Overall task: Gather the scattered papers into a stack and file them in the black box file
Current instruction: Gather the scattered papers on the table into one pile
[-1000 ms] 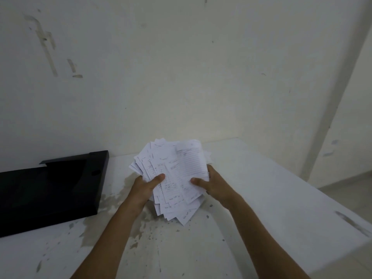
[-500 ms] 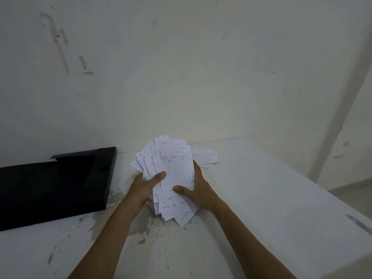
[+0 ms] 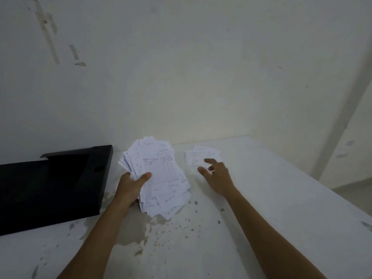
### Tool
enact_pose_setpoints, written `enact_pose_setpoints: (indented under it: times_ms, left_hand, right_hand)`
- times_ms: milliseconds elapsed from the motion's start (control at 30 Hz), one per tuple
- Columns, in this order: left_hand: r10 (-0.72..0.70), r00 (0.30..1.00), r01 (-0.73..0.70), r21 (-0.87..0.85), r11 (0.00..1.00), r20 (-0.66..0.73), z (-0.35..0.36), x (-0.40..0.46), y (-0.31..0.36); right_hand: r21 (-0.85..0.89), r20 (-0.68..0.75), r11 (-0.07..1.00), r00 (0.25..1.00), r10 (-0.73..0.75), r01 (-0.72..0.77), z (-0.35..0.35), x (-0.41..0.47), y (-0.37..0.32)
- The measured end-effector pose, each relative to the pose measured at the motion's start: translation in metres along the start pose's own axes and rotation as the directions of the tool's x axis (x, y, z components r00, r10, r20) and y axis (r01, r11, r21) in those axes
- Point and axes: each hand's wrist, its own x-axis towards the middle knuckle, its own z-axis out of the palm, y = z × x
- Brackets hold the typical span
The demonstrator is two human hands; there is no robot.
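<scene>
My left hand [image 3: 130, 188] grips an untidy stack of white printed papers [image 3: 161, 178] by its left edge, thumb on the top sheet, held over the white table [image 3: 281, 198]. A few loose papers [image 3: 198, 157] lie flat on the table near the back wall, to the right of the stack. My right hand [image 3: 216, 174] is stretched out with relaxed fingers, its fingertips at the near edge of those loose papers, holding nothing. The black box file [image 3: 50, 188] lies flat and open on the table to the left, next to my left hand.
The table surface in front shows chipped paint and dark stains [image 3: 151, 234]. A pale wall [image 3: 181, 77] stands right behind the table. The table's right edge [image 3: 322, 190] drops off to the floor.
My right hand has let go of the stack and reached right and back to the loose papers. My left hand now holds the stack alone.
</scene>
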Motion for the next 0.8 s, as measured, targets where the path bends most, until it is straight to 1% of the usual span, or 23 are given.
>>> enact_pose_setpoints:
  times_ms: [100, 167, 300, 400, 567, 667, 800]
  left_hand:
    - [0.035, 0.998, -0.032, 0.053, 0.998, -0.050, 0.000, 0.008, -0.010]
    - [0.043, 0.996, -0.038, 0.072, 0.997, -0.072, 0.000, 0.011, -0.017]
    - [0.056, 0.996, -0.052, 0.060, 0.997, -0.064, -0.003, 0.013, -0.022]
    - [0.067, 0.995, -0.063, 0.053, 0.997, -0.068, -0.003, 0.014, -0.024]
    - [0.054, 0.996, -0.051, 0.036, 0.998, -0.074, -0.005, 0.015, -0.026]
    - [0.063, 0.995, -0.061, 0.037, 0.997, -0.071, -0.003, 0.013, -0.023]
    - [0.064, 0.995, -0.060, 0.054, 0.997, -0.081, -0.002, 0.011, -0.022]
  right_hand:
    - [-0.143, -0.064, 0.989, 0.997, 0.038, -0.047, -0.013, 0.041, 0.011]
    - [-0.213, -0.059, 0.975, 0.997, 0.043, -0.055, -0.018, 0.069, 0.016]
    - [-0.285, 0.073, 0.956, 0.993, 0.093, -0.068, -0.013, 0.115, 0.025]
    - [-0.430, 0.152, 0.902, 0.981, 0.118, -0.042, -0.002, 0.141, 0.031]
    - [-0.553, 0.176, 0.833, 0.972, 0.157, -0.034, -0.004, 0.161, 0.017]
    - [-0.544, 0.167, 0.836, 0.966, 0.199, -0.078, -0.006, 0.164, 0.013]
    - [-0.409, 0.171, 0.899, 0.955, 0.242, -0.154, -0.003, 0.163, 0.015]
